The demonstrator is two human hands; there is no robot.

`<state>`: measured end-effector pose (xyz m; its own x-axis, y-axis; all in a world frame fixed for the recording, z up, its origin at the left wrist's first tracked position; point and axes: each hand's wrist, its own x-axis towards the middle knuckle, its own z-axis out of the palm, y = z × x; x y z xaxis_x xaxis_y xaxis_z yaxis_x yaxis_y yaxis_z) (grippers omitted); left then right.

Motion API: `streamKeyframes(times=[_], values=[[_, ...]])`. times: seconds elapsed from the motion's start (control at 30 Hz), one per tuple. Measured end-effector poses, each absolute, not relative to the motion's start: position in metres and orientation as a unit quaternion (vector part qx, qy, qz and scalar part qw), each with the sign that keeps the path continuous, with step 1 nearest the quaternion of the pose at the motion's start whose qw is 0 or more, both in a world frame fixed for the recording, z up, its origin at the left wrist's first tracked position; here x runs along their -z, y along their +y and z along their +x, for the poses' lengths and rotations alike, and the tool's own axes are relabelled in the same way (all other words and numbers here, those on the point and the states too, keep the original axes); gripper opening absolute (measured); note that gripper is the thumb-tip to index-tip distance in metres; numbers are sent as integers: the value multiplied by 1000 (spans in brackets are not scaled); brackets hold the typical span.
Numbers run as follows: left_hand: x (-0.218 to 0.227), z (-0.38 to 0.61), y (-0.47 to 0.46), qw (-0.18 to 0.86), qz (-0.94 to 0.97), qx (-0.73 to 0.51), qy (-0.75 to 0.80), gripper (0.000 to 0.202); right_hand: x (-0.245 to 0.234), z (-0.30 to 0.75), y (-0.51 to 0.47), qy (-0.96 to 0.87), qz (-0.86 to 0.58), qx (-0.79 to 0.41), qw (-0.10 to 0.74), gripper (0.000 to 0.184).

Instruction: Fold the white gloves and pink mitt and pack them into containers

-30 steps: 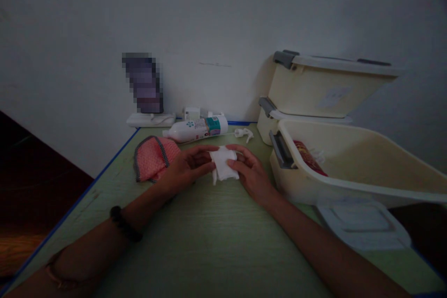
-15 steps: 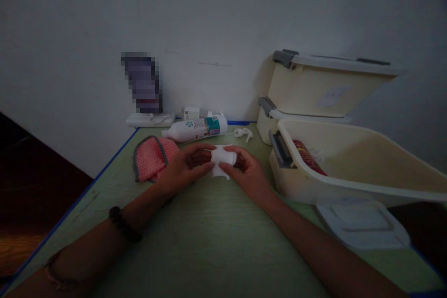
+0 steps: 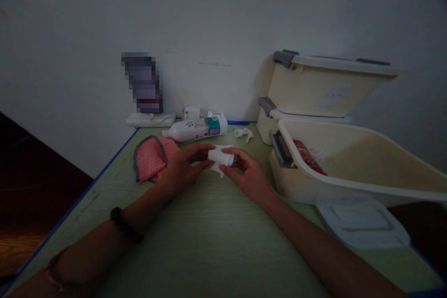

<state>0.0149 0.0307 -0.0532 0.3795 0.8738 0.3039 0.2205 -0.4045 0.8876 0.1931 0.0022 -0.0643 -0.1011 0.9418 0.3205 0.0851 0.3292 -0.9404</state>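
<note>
Nearer to us than the white plastic bottle (image 3: 195,129) with a teal label band, which lies on its side, we observe a green wood-grain tabletop (image 3: 195,242) edged in blue. On the left forearm, nearer than the bottle, we record a thin cord bracelet (image 3: 56,270) and a black beaded bracelet (image 3: 125,225). Well to the right of the bottle, and nearer, lies a pale rectangular plastic lid (image 3: 363,224).

Just in front of the bottle's base end we find a short white roll (image 3: 220,156) of thin sheet material, a loose flap hanging below; paper or cloth, we cannot tell. The left hand (image 3: 183,165) grips its left end and the right hand (image 3: 249,172) its right end; we note the hands apart, the roll between them.

In front of the bottle's neck we find a pink cloth (image 3: 148,160) with dark trim, partly hidden by the left hand. Right of the bottle stands an open cream plastic bin (image 3: 377,160) containing a red patterned bundle (image 3: 306,154). Just right of its base we log a white plastic pump head (image 3: 242,133).

Behind the bottle we see a small white box (image 3: 192,112) and a pale wall (image 3: 216,18).
</note>
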Motion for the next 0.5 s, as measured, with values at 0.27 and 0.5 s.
streamKeyframes(times=[0.27,0.5], values=[[52,15,31,305,798,-376,360,40,64,194,3,-619,-407,-400,540,30],[47,15,30,207,812,-401,370,24,65,196,3,-653,-408,-324,549,22]])
